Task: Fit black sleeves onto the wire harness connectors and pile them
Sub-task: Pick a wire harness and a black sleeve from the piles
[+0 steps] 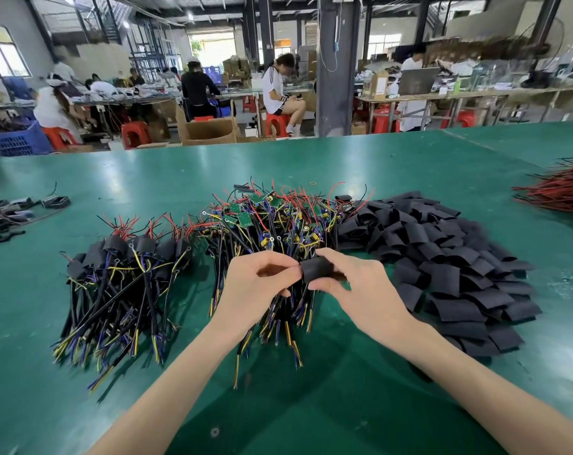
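Both my hands meet over the middle of the green table. My right hand pinches a black sleeve between thumb and fingers. My left hand pinches the sleeve's left edge with its fingertips. Under the hands lies a heap of bare wire harnesses with small green boards and red, black, yellow and blue wires. A pile of sleeved harnesses lies to the left. A large heap of loose black sleeves lies to the right.
More red and black wires lie at the table's right edge, and a few stray parts at the left edge. Beyond the table, people sit at benches with red stools and cardboard boxes.
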Available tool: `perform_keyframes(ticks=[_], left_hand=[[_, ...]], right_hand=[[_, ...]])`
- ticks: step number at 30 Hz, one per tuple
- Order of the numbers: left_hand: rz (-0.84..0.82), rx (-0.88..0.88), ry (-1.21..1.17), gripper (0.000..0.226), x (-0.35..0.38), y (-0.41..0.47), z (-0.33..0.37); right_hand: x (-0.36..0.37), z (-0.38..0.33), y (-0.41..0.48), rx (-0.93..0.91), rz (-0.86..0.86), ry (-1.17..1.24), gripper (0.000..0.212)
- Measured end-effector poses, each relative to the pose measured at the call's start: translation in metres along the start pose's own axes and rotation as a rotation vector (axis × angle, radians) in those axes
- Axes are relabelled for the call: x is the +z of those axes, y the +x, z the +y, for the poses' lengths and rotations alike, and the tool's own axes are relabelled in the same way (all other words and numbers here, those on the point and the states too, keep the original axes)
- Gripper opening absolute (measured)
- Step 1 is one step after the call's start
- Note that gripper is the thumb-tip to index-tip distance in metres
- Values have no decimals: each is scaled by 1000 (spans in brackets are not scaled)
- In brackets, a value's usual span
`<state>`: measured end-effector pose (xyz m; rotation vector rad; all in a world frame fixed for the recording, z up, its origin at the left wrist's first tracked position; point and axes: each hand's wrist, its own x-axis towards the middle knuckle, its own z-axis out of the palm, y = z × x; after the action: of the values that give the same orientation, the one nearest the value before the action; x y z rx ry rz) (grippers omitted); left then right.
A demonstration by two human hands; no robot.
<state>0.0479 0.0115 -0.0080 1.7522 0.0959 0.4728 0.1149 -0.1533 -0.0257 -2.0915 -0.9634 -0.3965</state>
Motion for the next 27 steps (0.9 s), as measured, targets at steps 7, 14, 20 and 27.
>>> perform_keyframes(ticks=[7, 14, 20, 27], left_hand=[[26, 74, 130, 15, -7, 3, 5], [832, 275, 458, 18, -93, 31, 10], [764, -145, 1115, 27, -143, 36, -27], [785, -310, 1183, 27, -146, 35, -27]], right_hand=[[0, 1, 0, 7, -6, -10, 67], [-14, 20, 8, 99, 115, -375, 67], [-15, 35, 9, 224, 42, -548, 58], [-20, 49, 12, 331, 2, -618, 46]])
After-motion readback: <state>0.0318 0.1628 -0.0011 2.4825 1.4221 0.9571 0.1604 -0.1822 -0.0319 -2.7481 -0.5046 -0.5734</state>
